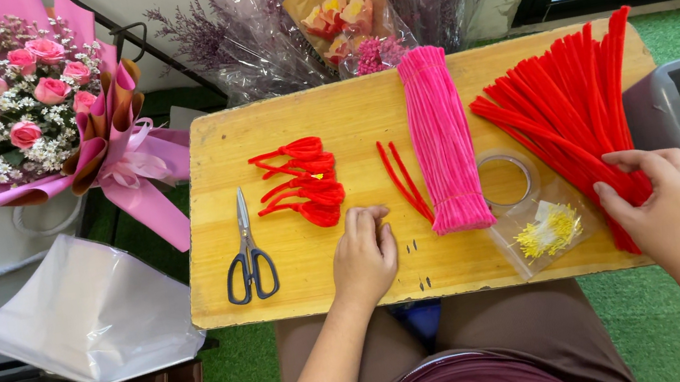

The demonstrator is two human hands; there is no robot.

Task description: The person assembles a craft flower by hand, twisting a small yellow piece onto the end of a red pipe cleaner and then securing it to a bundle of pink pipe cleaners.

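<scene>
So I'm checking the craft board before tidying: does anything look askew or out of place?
Only the red pipe cleaners under the right hand: they fan out loosely, unlike the tidy pink bundle.
</scene>
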